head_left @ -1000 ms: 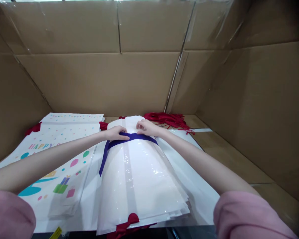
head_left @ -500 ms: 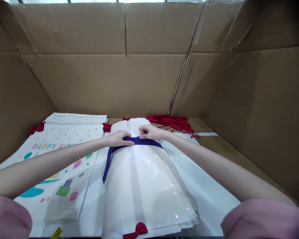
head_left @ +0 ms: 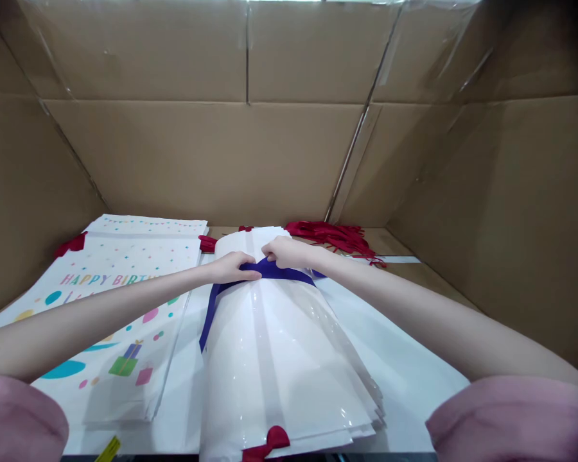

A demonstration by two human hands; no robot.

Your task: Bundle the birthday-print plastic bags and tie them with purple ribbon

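Observation:
A thick bundle of white glossy sheets (head_left: pixel 289 346) lies rolled over on itself on the table. A dark blue strap (head_left: pixel 286 273) wraps across its upper part, one end hanging down the left side. My left hand (head_left: pixel 236 266) presses and pinches the strap at the top left of the bundle. Just right of it, my right hand (head_left: pixel 282 251) is closed on a raised piece of the strap. Red ribbon (head_left: pixel 277 437) shows at the bundle's near end.
To the left lies a stack of white sheets printed "HAPPY BIRTHDAY" (head_left: pixel 135 378), with red ribbon (head_left: pixel 72 246) at its side. A heap of red ribbons (head_left: pixel 332 236) sits behind the bundle. Cardboard walls (head_left: pixel 197 160) surround the table (head_left: pixel 404 385). A yellow label (head_left: pixel 108 449) is at the front edge.
My right hand has moved slightly left and now holds a lifted part of the blue strap. A bit of blue strap now shows right of the bundle. My left hand has barely moved.

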